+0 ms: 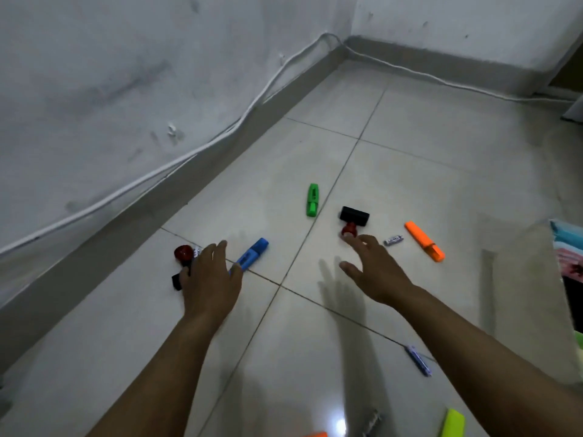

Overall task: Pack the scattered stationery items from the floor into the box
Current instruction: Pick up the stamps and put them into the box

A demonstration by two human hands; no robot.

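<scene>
Stationery lies scattered on the tiled floor. My left hand [209,275] hovers open over a stamp with a red knob [183,254] and touches the near end of a blue highlighter [252,253]. My right hand [373,268] is open, fingertips close to a second stamp with a black base and red knob [353,217]. A green highlighter [312,200] lies farther out. An orange highlighter [424,241] and a small white eraser [393,240] lie to the right. A purple pen-like item [418,360] rests under my right forearm. No box is clearly visible.
A wall with a white cable [220,134] and grey skirting runs along the left and back. Colourful packaging [571,247] sits at the right edge. A yellow-green highlighter [452,424], an orange tip and a small metallic object [372,421] lie at the bottom edge.
</scene>
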